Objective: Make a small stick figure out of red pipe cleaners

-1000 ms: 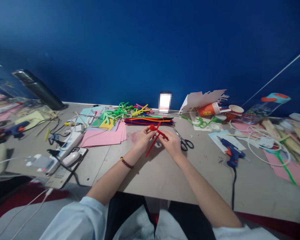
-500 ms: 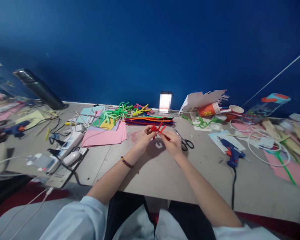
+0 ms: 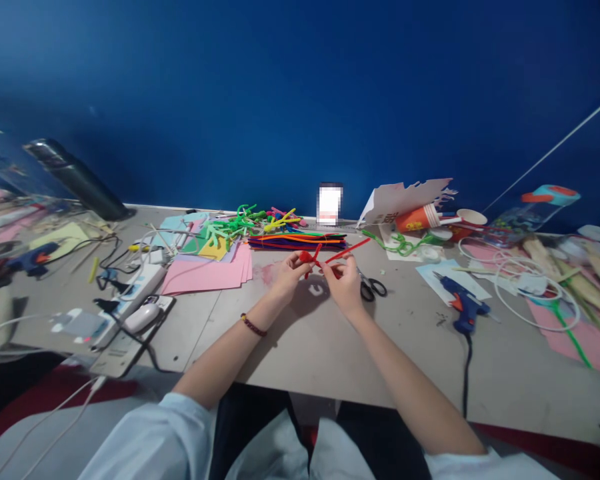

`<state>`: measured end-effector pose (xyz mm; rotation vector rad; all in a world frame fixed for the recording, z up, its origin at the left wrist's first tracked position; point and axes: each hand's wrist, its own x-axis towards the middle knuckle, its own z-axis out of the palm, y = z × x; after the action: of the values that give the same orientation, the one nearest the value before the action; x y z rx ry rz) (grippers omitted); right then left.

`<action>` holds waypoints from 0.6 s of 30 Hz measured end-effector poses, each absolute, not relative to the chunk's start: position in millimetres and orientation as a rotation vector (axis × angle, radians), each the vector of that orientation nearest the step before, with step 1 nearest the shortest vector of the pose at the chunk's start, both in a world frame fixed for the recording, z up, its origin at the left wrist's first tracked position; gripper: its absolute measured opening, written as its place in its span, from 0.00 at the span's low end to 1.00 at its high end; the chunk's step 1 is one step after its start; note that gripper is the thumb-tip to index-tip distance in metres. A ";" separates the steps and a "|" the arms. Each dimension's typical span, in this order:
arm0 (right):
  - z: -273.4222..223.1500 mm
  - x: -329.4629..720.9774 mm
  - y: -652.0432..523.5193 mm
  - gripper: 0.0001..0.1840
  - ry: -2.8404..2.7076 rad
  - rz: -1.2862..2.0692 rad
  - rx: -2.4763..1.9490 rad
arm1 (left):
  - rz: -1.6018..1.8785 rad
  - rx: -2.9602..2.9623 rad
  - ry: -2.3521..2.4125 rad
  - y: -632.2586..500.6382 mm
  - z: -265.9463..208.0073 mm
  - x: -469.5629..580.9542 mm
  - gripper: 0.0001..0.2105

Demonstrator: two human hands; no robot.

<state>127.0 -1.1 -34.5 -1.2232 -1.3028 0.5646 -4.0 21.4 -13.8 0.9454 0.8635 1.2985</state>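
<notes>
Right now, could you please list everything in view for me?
Fuzzy piece: one, red, centre.
Stem bundle: one, multicoloured, beyond it.
Bent stems: several, mostly green, left of centre.
Scissors: one pair, black handles, right of centre.
Glue guns: two, blue, right and far left.
Paper sheets: several, mostly pink, both sides.
Power strip: one, white, left.
Mouse: one, white, left.
Bottle: one, black, left rear.
Lit screen: one, white, rear centre.
Paper cups: at least two, orange, right rear.
Lidded jar: one, clear, far right.
Table: one, grey, beneath these.
Wall: one, blue, rear.
Smaller clutter: uncounted, mixed, both sides.
Bracelet: one, dark, left wrist.
Sleeves: two, pale blue, bottom.
Left hand: one, bare, holding the piece.
Right hand: one, bare, likewise.
</notes>
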 end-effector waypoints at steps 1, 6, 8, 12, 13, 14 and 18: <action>-34.3 126.6 -1.6 0.17 -1.292 0.520 -1.229 | 1.296 0.944 0.863 21.2 -13.8 -3.8 0.08; -32.1 127.4 -5.7 0.11 -1.393 0.199 -1.248 | 1.299 0.930 0.836 22.3 -17.2 -3.9 0.10; -31.7 128.5 -6.5 0.09 -1.478 0.114 -1.216 | 1.299 0.931 0.816 23.2 -19.1 -4.3 0.10; -31.1 130.8 -5.2 0.10 -1.574 0.018 -1.167 | 1.296 0.911 0.802 23.0 -19.6 -4.3 0.11; -31.0 131.4 -4.5 0.10 -1.579 0.007 -1.164 | 1.293 0.897 0.807 22.5 -19.0 -3.9 0.11; -31.1 131.9 -3.8 0.10 -1.587 0.002 -1.162 | 1.291 0.880 0.811 22.0 -18.1 -3.5 0.11; -33.0 133.9 -1.6 0.13 -1.651 -0.026 -1.180 | 1.291 0.818 0.806 20.9 -15.8 -2.0 0.12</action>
<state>133.9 -1.6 -33.0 -1.1795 -1.6514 -0.0255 -2.0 20.9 -15.8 0.8184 0.8056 1.2909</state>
